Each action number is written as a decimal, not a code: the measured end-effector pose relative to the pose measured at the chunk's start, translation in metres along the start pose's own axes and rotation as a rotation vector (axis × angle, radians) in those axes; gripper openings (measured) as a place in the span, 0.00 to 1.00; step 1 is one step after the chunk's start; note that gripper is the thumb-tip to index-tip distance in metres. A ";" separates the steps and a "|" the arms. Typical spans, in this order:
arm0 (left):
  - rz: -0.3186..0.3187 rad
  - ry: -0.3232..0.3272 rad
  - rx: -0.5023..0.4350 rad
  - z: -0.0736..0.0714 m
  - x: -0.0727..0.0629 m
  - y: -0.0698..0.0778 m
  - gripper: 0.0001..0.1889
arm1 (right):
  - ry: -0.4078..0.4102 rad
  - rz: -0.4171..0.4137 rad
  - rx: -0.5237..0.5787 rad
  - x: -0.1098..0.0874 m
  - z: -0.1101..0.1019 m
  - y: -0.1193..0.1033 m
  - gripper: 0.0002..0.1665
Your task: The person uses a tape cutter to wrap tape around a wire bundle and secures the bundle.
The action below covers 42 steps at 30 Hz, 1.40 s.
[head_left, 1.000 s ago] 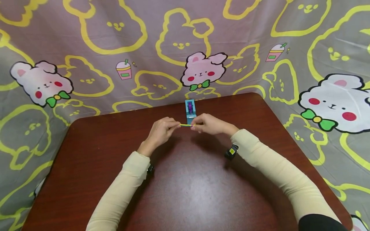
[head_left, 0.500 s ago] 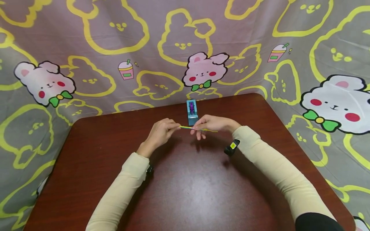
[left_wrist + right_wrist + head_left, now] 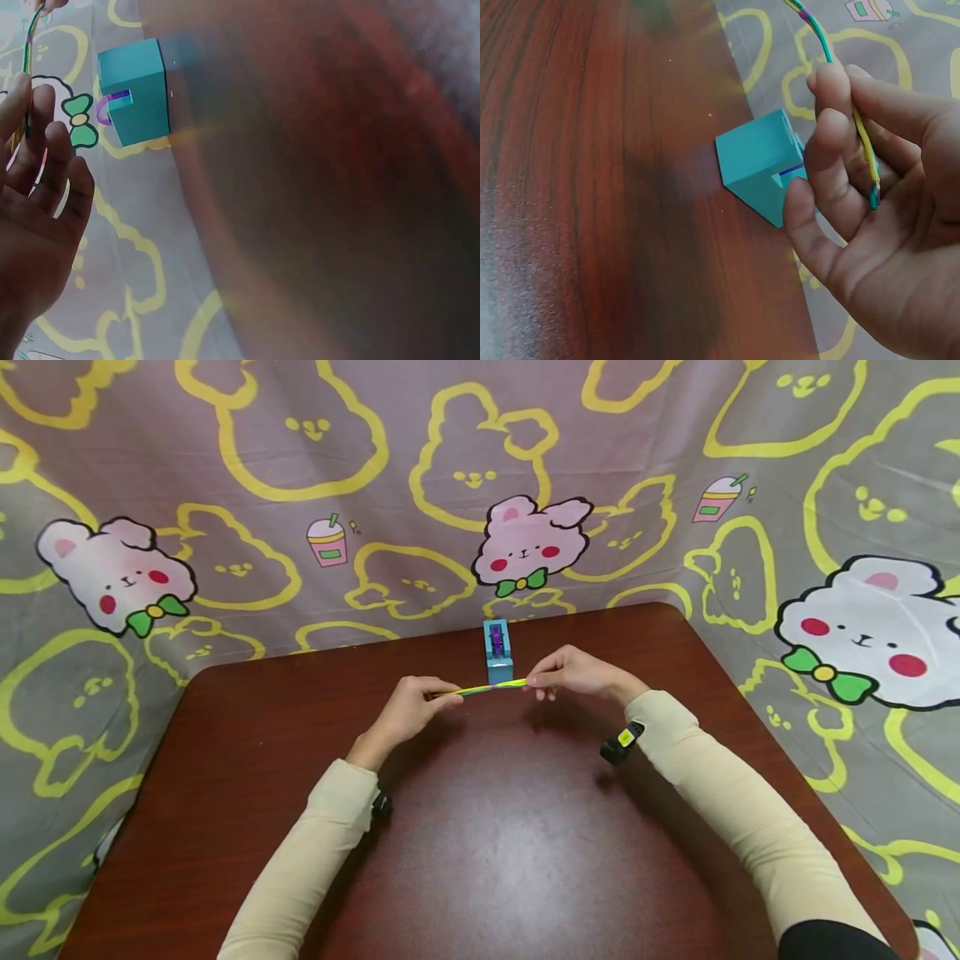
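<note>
A thin bundle of yellow and green wires (image 3: 480,689) stretches between both hands above the table. A small purple band (image 3: 804,13), which looks like tape, wraps the bundle partway along. My left hand (image 3: 416,702) pinches one end between thumb and forefinger; its other fingers are loosely bent in the left wrist view. My right hand (image 3: 573,672) pinches the other side, and a short wire end (image 3: 874,196) reaches past its fingers over the palm. Just behind the wires stands a turquoise tape dispenser (image 3: 497,652) with a purple roll (image 3: 497,641); neither hand touches it.
The dark red-brown table (image 3: 480,827) has rounded back corners. A patterned cloth (image 3: 420,460) hangs behind and at both sides, close to the table's back edge. Each wrist carries a small black camera (image 3: 622,743).
My right hand has moved right along the wires and pinches them farther out. My left hand has shifted slightly left. More of the bundle shows between them, and the dispenser stays put.
</note>
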<state>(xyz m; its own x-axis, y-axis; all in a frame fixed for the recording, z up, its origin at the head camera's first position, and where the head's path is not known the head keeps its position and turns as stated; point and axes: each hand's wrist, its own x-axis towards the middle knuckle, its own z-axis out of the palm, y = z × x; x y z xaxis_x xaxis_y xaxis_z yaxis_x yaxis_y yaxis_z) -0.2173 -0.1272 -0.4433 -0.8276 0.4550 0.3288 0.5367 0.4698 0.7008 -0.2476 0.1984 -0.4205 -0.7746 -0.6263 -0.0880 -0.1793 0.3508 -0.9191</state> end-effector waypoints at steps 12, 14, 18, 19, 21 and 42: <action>-0.076 0.088 -0.270 -0.003 -0.001 -0.003 0.08 | 0.072 -0.020 0.029 -0.001 0.004 0.003 0.14; -0.089 0.097 -0.281 -0.005 -0.002 -0.004 0.08 | 0.073 -0.037 0.010 0.000 0.005 0.004 0.13; -0.134 0.111 -0.300 -0.008 -0.003 -0.013 0.09 | 0.092 -0.067 -0.004 -0.001 0.006 0.004 0.13; -0.142 0.114 -0.308 -0.010 -0.004 -0.015 0.09 | 0.102 -0.069 -0.002 -0.001 0.006 0.005 0.14; -0.150 0.122 -0.312 -0.014 -0.006 -0.017 0.09 | 0.127 -0.072 -0.007 -0.003 0.005 0.005 0.16; -0.271 0.191 -0.228 -0.079 -0.036 -0.032 0.12 | 0.263 -0.003 -0.184 -0.042 -0.018 0.033 0.24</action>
<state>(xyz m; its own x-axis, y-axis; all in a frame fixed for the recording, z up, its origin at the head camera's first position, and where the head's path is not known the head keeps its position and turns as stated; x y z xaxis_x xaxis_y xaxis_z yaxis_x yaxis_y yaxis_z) -0.2174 -0.2184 -0.4275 -0.9614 0.1782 0.2095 0.2622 0.3640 0.8937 -0.2322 0.2488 -0.4405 -0.8999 -0.4343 0.0395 -0.2703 0.4842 -0.8322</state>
